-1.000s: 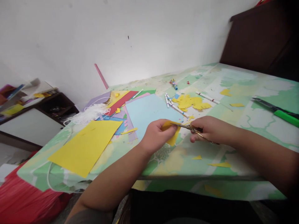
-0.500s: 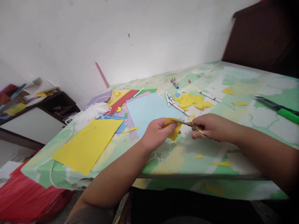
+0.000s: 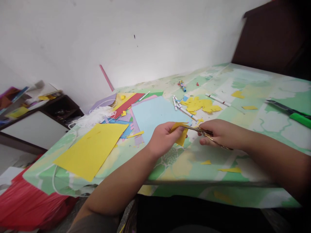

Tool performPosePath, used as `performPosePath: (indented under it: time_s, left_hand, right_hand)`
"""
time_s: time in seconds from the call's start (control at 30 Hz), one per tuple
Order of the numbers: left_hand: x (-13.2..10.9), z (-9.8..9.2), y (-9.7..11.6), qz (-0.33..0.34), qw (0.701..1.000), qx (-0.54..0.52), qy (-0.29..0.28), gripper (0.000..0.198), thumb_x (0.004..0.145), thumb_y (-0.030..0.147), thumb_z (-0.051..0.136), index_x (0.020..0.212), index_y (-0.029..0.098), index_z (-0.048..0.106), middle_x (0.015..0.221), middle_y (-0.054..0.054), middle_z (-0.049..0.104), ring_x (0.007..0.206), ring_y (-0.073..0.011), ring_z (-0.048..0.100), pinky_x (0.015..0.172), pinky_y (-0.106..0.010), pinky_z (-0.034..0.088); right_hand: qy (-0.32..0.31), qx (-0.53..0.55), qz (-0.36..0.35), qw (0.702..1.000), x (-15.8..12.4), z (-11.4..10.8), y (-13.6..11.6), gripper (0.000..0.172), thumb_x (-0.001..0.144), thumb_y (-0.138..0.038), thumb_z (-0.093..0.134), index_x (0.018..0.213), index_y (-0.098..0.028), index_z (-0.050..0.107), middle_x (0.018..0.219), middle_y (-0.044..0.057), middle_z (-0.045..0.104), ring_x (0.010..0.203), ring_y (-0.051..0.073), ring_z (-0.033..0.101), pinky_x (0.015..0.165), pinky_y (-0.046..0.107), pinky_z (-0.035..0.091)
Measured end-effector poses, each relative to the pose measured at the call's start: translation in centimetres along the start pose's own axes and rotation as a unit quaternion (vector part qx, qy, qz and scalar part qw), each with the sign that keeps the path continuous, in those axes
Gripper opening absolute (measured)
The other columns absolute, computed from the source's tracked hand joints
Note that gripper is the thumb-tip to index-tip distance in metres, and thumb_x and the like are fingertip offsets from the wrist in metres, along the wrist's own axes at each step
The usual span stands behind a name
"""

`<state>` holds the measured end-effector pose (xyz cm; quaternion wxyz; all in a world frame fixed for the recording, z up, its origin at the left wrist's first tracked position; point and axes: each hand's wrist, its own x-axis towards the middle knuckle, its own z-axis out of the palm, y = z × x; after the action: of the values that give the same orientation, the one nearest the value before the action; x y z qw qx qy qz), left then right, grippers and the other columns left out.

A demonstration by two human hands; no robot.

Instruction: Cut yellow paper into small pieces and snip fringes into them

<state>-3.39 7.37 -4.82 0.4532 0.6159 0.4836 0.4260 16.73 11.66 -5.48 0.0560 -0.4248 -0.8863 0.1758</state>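
Paper (image 3: 181, 139) in left hand (image 3: 163, 138), scissors (image 3: 203, 132) in right hand (image 3: 220, 132).

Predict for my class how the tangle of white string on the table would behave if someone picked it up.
The white string would probably be floppy, since its strands curl loosely. It is likely light for its bulk, as the strands look thin. It may also snag when lifted, because the strands cross each other and a loop lies over the purple sheet.
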Motion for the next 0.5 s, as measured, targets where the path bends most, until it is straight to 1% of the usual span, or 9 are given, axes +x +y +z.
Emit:
performPosePath:
  time_s: [0.13,0.23,0.5]
  left_hand:
    - [0.11,0.03,-0.27,0.0,1.0,0.019,-0.001,0.022,0.074,0.033,0.053,0.07,0.014,0.062,0.064,0.0,0.059,0.058,-0.0091,0.049,0.055,-0.022,0.039]
    - [0.21,0.09,-0.43,-0.001,1.0,0.018,0.0,0.021,0.073,0.033,0.053,0.069,0.014,0.062,0.064,0.0,0.058,0.057,-0.0089,0.049,0.055,-0.022,0.039]
    - [0.01,0.22,0.0,0.0,1.0,0.013,0.003,0.02,0.073,0.032,0.053,0.067,0.015,0.061,0.062,0.001,0.057,0.055,-0.0084,0.048,0.053,-0.021,0.038]
  right_hand:
    - [-0.01,0.007,0.002,1.0,-0.02,0.05,-0.01,0.05,0.07,-0.069,0.036,0.069,-0.021,0.048,0.062,0.001,0.05,0.056,0.015,0.044,0.05,0.026,0.028]
    - [-0.005,0.001,0.005,1.0,-0.02,0.1,0.05,0.05,0.07,-0.069,0.037,0.067,-0.021,0.048,0.061,0.001,0.05,0.056,0.015,0.044,0.05,0.025,0.028]
    - [0.001,-0.027,0.024,0.999,-0.01,-0.08,-0.06,0.049,0.069,-0.069,0.04,0.063,-0.021,0.044,0.061,0.002,0.05,0.056,0.015,0.044,0.049,0.025,0.028]
